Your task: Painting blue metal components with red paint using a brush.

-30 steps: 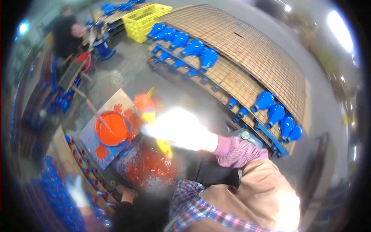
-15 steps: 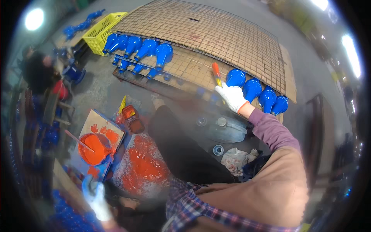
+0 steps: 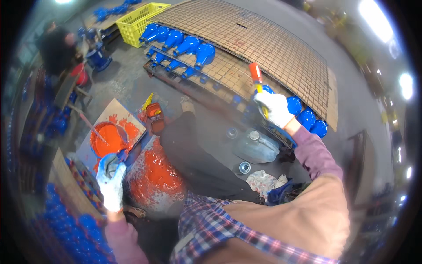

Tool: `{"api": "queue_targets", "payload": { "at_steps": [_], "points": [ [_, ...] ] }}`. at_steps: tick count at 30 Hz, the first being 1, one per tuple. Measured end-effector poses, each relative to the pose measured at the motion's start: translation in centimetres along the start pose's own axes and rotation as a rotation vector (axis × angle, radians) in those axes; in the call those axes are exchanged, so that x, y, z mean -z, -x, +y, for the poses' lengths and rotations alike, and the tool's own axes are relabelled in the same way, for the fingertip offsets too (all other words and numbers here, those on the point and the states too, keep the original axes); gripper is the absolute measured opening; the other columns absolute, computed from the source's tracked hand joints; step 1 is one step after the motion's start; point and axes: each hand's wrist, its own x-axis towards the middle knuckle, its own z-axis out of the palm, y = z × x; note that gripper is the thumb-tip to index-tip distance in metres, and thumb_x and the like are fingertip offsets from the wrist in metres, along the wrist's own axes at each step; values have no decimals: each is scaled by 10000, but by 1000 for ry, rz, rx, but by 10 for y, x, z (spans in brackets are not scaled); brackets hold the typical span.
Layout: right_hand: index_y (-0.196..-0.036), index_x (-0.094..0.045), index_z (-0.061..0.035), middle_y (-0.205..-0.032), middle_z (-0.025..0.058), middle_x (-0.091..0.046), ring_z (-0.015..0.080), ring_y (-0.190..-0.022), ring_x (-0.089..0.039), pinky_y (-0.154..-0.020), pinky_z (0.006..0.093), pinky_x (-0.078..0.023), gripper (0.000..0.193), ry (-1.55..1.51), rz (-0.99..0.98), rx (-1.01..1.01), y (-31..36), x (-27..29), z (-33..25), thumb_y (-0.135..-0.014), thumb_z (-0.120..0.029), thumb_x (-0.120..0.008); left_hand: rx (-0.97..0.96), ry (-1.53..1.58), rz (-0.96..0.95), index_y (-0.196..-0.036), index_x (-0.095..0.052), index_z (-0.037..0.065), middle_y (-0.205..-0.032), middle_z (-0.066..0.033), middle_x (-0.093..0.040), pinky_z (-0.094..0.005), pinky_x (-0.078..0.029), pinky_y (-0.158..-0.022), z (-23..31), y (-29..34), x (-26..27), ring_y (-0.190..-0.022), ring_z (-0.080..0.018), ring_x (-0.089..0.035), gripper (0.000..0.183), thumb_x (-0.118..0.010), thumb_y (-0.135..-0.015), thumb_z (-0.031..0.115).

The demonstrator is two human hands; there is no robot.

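Observation:
My right hand (image 3: 273, 109), in a white glove, is closed round the yellow handle of a paintbrush (image 3: 256, 75). Orange-red bristles point up and away, above the rack's near edge. Close by lie glossy blue bulb-shaped pieces (image 3: 306, 118), partly covered by the hand. At the lower left, my left hand (image 3: 112, 176) wears a white glove stained blue at the fingers. Its fingers are bent, with a gap to the thumb, and nothing shows in them. Just beyond it stands a bucket of orange-red paint (image 3: 104, 140), a stick (image 3: 91, 126) leaning in it.
A wire-mesh rack (image 3: 246, 42) over cardboard spans the far side, with more blue pieces (image 3: 188, 45) at its left. A yellow crate (image 3: 132, 26) stands behind them. Near my legs are a paint-smeared sheet (image 3: 158, 171), a clear jug (image 3: 255, 147) and a rag (image 3: 265, 182). Another person (image 3: 55, 48) sits far left.
My left hand has risen toward the paint bucket, and its forearm shows now. My right hand keeps hold of the paintbrush, which stands more upright. The whole view has shifted a little.

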Motion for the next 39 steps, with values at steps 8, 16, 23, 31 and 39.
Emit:
{"api": "queue_targets", "payload": {
  "at_steps": [8, 16, 23, 31, 39],
  "points": [
    [-895, -462, -104, -955, 147, -669, 106, -753, -543, -722, 258, -480, 431, -1511, 81, -1, -51, 112, -124, -684, -43, -832, -237, -4, -214, -1117, -639, 20, -1056, -56, -659, -302, -484, -885, 2, 2, -22, -991, -163, -614, 272, -645, -845, 41],
    [-988, -485, -122, -985, 125, -664, 131, -830, -586, -746, 252, -485, 388, -2040, -363, 296, -138, 87, -273, -747, -36, -777, 368, 1352, -720, -1496, -276, 69, -1424, -246, -420, -562, -435, -1014, -7, 50, -37, -1246, -456, -471, 955, -388, -854, 767],
    [-1098, -520, -60, -1061, 158, -682, 56, -507, -463, -518, 199, -426, 240, -1934, -294, -48, -164, 19, -322, -982, -266, -565, 421, 1522, -293, -1415, -370, 26, -1304, -292, -500, -480, -536, -759, -16, 65, 3, -977, -392, -584, 950, -458, -820, 761],
    [-1250, -508, -35, -840, 142, -636, 101, -499, -536, -374, 216, -392, 600, -2323, -501, -389, -150, -53, -303, -992, -562, -386, 363, 1647, -73, -1389, -432, 60, -1253, -251, -571, -404, -575, -660, -31, 77, 32, -865, -361, -657, 879, -433, -841, 748],
    [-1111, -607, -19, -761, 15, -597, 54, -553, -508, -483, 180, -383, 271, -1920, -329, -264, -168, -96, -316, -959, -243, -592, 314, 1486, 93, -1313, -502, 86, -1125, -157, -650, -399, -601, -630, -55, 70, 47, -865, -302, -684, 744, -364, -894, 685]
  ]
}}
